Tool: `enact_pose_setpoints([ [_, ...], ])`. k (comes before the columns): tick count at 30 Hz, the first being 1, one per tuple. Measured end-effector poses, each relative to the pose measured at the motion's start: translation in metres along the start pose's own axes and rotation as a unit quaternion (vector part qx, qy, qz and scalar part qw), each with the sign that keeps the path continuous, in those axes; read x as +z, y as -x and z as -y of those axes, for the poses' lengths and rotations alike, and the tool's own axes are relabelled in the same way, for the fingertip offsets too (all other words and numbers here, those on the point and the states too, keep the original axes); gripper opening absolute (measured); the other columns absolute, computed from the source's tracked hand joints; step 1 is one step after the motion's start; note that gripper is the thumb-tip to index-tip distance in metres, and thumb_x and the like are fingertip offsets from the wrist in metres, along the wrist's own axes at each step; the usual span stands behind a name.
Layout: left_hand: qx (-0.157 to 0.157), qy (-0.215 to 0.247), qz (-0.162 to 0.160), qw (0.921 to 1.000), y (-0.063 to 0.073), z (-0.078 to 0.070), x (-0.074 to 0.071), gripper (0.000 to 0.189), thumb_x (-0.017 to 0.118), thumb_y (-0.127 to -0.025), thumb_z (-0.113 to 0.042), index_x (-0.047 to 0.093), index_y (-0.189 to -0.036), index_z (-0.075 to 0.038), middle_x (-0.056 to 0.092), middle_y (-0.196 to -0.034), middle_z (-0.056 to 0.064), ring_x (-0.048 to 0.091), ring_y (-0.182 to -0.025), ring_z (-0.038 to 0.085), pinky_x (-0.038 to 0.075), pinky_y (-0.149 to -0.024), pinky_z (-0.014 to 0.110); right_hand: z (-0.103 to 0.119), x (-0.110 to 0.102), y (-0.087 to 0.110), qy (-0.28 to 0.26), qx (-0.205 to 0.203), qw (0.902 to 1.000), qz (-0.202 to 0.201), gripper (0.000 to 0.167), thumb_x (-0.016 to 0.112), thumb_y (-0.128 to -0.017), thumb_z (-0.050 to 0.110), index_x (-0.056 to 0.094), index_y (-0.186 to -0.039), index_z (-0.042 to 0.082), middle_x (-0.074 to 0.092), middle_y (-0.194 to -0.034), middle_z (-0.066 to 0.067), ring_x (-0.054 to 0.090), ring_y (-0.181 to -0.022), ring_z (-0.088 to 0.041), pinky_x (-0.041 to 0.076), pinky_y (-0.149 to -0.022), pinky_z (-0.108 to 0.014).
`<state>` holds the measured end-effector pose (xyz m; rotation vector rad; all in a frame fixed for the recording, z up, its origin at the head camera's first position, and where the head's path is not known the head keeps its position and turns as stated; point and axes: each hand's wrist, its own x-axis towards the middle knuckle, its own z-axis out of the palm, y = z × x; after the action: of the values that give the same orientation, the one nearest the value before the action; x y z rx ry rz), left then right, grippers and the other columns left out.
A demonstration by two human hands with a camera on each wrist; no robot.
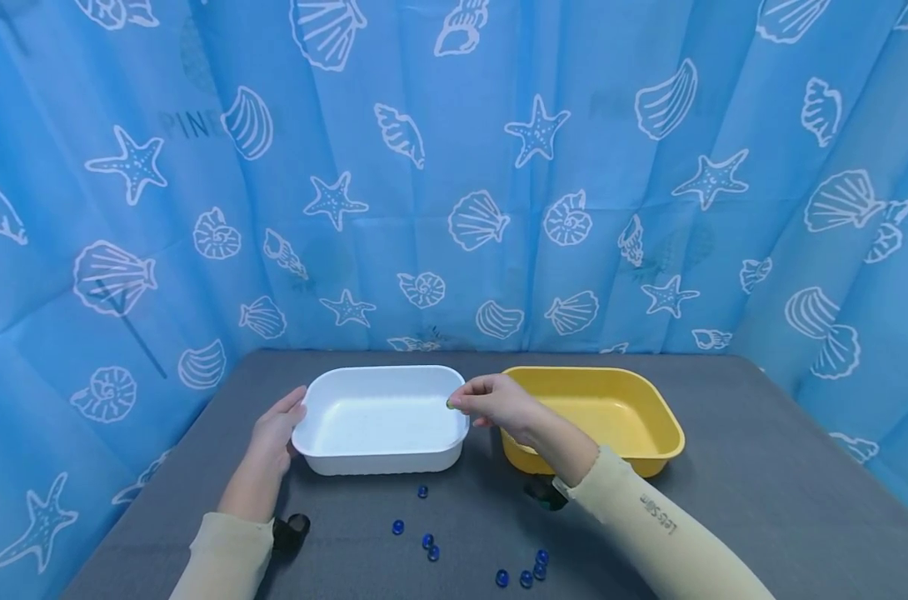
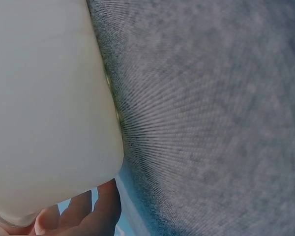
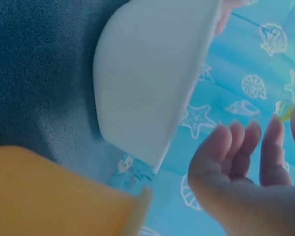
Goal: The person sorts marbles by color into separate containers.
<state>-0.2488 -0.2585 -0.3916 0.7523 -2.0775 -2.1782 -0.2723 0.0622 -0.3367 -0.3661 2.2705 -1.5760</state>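
Note:
A clear marble with yellow-green in it (image 3: 284, 110) is pinched between the thumb and index finger of my right hand (image 1: 495, 402). That hand is over the right rim of a white tub (image 1: 382, 464); its other fingers are loosely bent in the right wrist view. My left hand (image 1: 276, 429) holds the tub's left end, with fingers (image 2: 108, 206) against the outer wall in the left wrist view. Beneath my right forearm, a yellow tub (image 1: 652, 467) is partly covered. Several blue marbles (image 1: 398, 527) lie scattered on the cloth in front of the tubs.
Dark grey cloth (image 1: 349, 550) covers the table. A blue curtain with white shell and starfish prints (image 1: 424, 208) hangs along the back and sides. The two tubs stand side by side with a narrow gap between them.

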Motion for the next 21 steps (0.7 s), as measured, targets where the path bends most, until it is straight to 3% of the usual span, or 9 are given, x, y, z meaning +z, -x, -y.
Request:
enact_pose_setpoints([
  [6,0.005,-0.006,0.000,1.0000,0.000,0.001,0.000,0.048,0.041,-0.106,-0.021,0.031,-0.153,-0.018,0.027,-0.158,0.008,0.027,-0.143,0.031,0.031,-0.110,0.046,-0.002,0.014,-0.008,0.035,-0.014,0.9989,-0.028,0.018,0.070,-0.091,0.022,0.072,-0.100,0.006,0.066,-0.096,-0.010,0.053,-0.089,-0.022,0.046,-0.079,-0.034],
  [12,0.004,-0.004,0.004,1.0000,0.000,0.001,0.000,0.048,0.041,-0.106,-0.020,0.031,-0.153,-0.018,0.026,-0.158,0.008,0.026,-0.143,0.030,0.031,-0.110,0.045,-0.004,0.027,-0.013,0.060,-0.037,0.9963,-0.049,0.015,0.071,-0.090,0.018,0.073,-0.098,0.005,0.060,-0.083,-0.006,0.050,-0.082,-0.020,0.041,-0.068,-0.027],
  [21,-0.001,0.002,0.009,1.0000,0.001,-0.001,0.000,0.048,0.040,-0.106,-0.021,0.030,-0.153,-0.017,0.026,-0.158,0.008,0.026,-0.143,0.030,0.030,-0.111,0.045,-0.007,0.036,-0.020,0.096,-0.046,0.9931,-0.050,0.013,0.071,-0.090,0.019,0.074,-0.094,0.007,0.056,-0.082,-0.004,0.048,-0.082,-0.018,0.037,-0.064,-0.027],
])
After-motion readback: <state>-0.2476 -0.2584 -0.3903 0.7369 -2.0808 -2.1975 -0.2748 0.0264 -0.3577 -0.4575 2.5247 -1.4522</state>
